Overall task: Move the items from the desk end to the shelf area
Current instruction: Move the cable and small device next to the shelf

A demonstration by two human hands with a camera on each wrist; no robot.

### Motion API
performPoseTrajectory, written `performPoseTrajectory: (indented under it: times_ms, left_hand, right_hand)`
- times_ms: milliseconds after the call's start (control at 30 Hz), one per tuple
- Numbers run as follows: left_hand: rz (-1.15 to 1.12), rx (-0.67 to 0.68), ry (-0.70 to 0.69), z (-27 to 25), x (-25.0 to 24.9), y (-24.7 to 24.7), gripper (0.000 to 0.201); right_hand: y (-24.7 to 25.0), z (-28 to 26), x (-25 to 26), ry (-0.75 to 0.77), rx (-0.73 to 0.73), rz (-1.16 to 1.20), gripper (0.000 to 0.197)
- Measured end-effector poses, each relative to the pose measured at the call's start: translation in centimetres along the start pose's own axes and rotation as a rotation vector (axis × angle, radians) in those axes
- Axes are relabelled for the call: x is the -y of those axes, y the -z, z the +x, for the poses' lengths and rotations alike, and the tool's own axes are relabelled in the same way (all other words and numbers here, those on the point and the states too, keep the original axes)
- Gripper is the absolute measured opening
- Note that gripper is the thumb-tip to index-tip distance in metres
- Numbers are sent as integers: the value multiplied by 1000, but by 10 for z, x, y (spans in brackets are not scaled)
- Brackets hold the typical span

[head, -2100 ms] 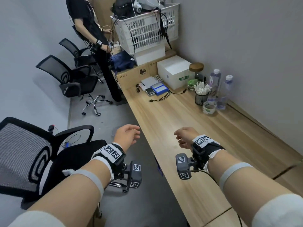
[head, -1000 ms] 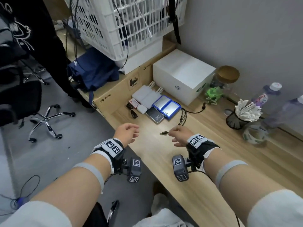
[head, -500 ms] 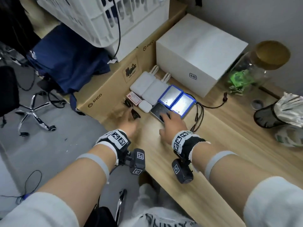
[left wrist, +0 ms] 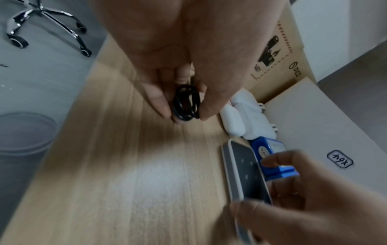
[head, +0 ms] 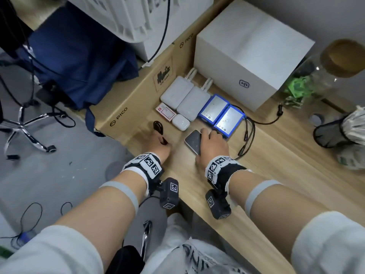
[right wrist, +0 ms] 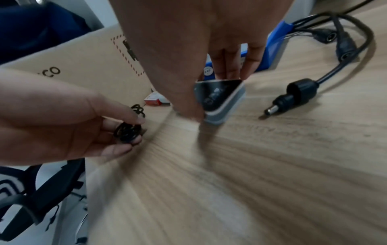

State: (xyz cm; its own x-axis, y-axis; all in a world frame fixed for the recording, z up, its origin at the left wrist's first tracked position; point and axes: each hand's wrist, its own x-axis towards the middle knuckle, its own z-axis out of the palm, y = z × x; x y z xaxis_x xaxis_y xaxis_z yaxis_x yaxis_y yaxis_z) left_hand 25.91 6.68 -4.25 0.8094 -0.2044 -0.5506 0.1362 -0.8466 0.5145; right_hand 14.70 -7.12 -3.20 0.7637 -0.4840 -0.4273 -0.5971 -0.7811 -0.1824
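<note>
Wooden desk runs from lower middle to right of the head view, its far end crowded: cardboard box, white box, two white power banks, two blue packs, a small white case, a red-and-white card. Half a second ago both hands were only landing on the desk; now the left hand has black hair ties in its fingers, a second tie lying just beyond, and the right hand covers the dark phone. Left wrist view: thumb and fingertips pinch the looped ties just above the wood; lower right, the phone is tilted up on edge. Right wrist view: thumb and fingers clamp the phone, one corner raised, black cable plug lying apart at right. Judgement: first pickups are secured, nothing carried to the shelf area yet; remaining items wait at the desk end.
</note>
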Motion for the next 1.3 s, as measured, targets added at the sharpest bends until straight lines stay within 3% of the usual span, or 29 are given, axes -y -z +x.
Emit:
performPoseTrajectory:
  times_ms: [100, 233, 300, 600, 700, 833, 933, 1000, 1133, 1233, 1300]
  left_hand:
    - [-162, 150, 55, -12, -6, 3, 56]
    - [-451, 410, 118, -41, -22, -10, 23]
    - [-512, 466, 103, -61, -35, -17, 28]
    - [-326, 640, -245, -187, -107, -84, 34]
    - [-305, 703, -332, -255, -138, -128, 32]
    - [-269, 758, -407, -359, -177, -216, 24]
    - [-250, 842, -393, -443, -205, -293, 14]
    - [-231, 967, -379, -501, -221, -341, 5]
    - [-76, 1141, -517, -598, -244, -419, 28]
    - [-4, 1254, -580, -653, -253, -468, 28]
    - [29, 1354, -620, -686, -256, -498, 28]
  right_hand:
    - [8, -15, -8, -32, 87, 119, 86]
    - [23, -49, -32, -126, 21, 328, 84]
    - [31, -67, -48, -202, -24, 412, 85]
    - [59, -191, -166, -412, -203, 618, 82]
    - [58, -248, -230, -481, -276, 689, 79]
    - [49, -347, -334, -547, -389, 882, 48]
    - [44, -435, -403, -643, -482, 1003, 40]
    - [41, -493, -446, -706, -528, 1112, 42]
    - [20, -590, -516, -848, -621, 1227, 43]
    - [0, -651, -551, -990, -712, 1247, 54]
    - [-11, -686, -571, -1093, -809, 1251, 49]
